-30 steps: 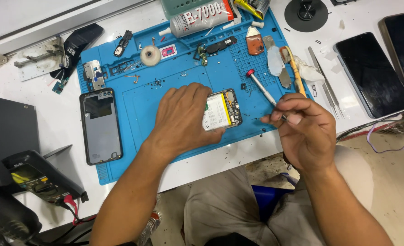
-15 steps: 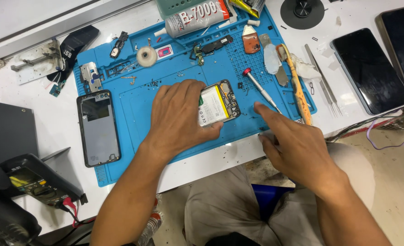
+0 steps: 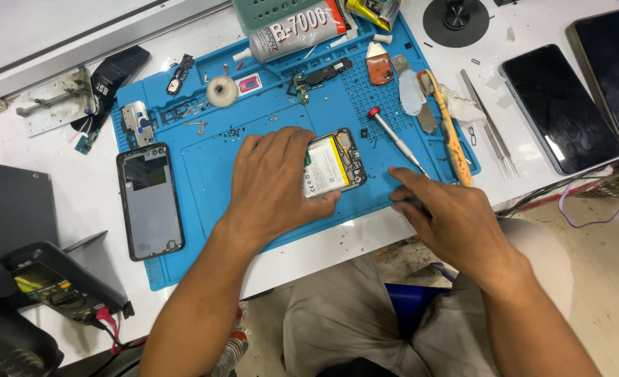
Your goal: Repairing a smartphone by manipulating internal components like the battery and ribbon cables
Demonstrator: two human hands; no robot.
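Head view: we see the opened phone (image 3: pixel 334 164), battery showing, lying near the middle of the blue work mat (image 3: pixel 205 167). Our left hand (image 3: pixel 274 183) lies flat over its left part, fingers spread, pinning it down. Our right hand (image 3: pixel 453 220) rests at the mat's front edge, fingers curled on something small and dark; what it is, we cannot tell. Just beyond lies a red-capped screwdriver (image 3: pixel 397 139); a phone back cover (image 3: pixel 149 199) lies at the mat's left edge.

White workbench (image 3: pixel 365 241) noted, carrying a blue repair mat (image 3: pixel 205 150) across its middle. Observed lying directly on the bench: two dark phones (image 3: pixel 559 108) face up at right, tweezers (image 3: pixel 490 136) beside the mat, a round black stand (image 3: pixel 456 21), a metal bracket (image 3: pixel 54 105) at left.
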